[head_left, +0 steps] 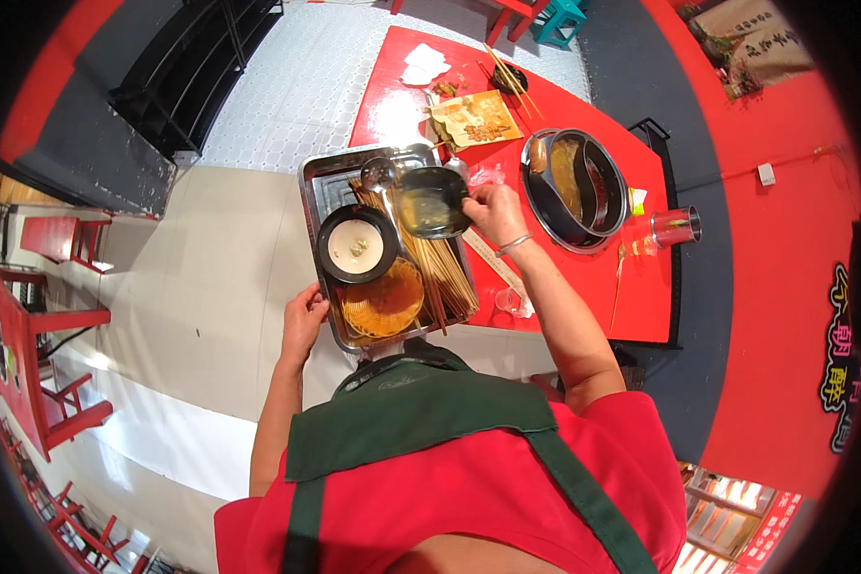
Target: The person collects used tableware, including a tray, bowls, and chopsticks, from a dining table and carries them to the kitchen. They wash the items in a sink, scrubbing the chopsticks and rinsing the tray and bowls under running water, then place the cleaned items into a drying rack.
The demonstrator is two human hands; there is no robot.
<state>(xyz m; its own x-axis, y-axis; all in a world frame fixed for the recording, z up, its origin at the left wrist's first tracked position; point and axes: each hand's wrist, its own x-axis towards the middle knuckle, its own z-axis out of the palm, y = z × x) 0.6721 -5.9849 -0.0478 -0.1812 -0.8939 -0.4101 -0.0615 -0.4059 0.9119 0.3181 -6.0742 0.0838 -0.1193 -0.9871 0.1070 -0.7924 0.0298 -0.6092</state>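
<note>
My left hand (304, 321) grips the near left rim of a metal tray (323, 159). In the tray lie many wooden skewers (441, 276), a black-rimmed bowl (325, 240) with pale liquid, an amber ribbed dish (384, 298) and a round metal ladle-like piece (379, 174). My right hand (499, 215) pinches the edge of a dark bowl (434, 204) with some yellowish liquid in it. That bowl is over the tray's right side; whether it touches the skewers I cannot tell.
On the red table (581, 301) stand a divided hot pot (577, 190) with broth, a metal cup (674, 226), a clear cup (513, 301), a small black bowl (509, 77) with chopsticks, a printed paper bag (477, 118) and crumpled tissues (425, 64). A wall runs along the right.
</note>
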